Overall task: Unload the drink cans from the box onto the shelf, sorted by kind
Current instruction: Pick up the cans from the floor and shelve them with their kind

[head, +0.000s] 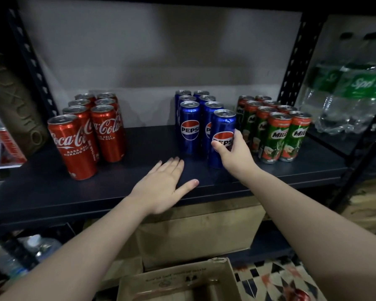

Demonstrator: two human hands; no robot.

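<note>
Right hand: the person's right hand is wrapped around a blue Pepsi can, thumb across the logo and fingers curled behind it. The can stands upright on the shelf.
Left hand: the left hand lies flat, palm down, on the dark shelf, fingers straight and together, thumb spread to the side. It holds nothing.
Held can's place: it stands at the front of the Pepsi group, just right of and slightly ahead of the nearest blue cans.
Pepsi group: blue cans in two rows running back toward the wall, in the middle of the shelf.
Coca-Cola group: red cans in two rows at the left, well apart from the blue ones, the front can nearest the shelf edge.
Milo group: green cans in rows at the right, just beside the held can.
Box: an open cardboard box sits low in front of the person, below the shelf; its inside is too dark to tell what it contains.
Beyond the rack: wrapped Sprite bottles stand to the right of the black upright.
</note>
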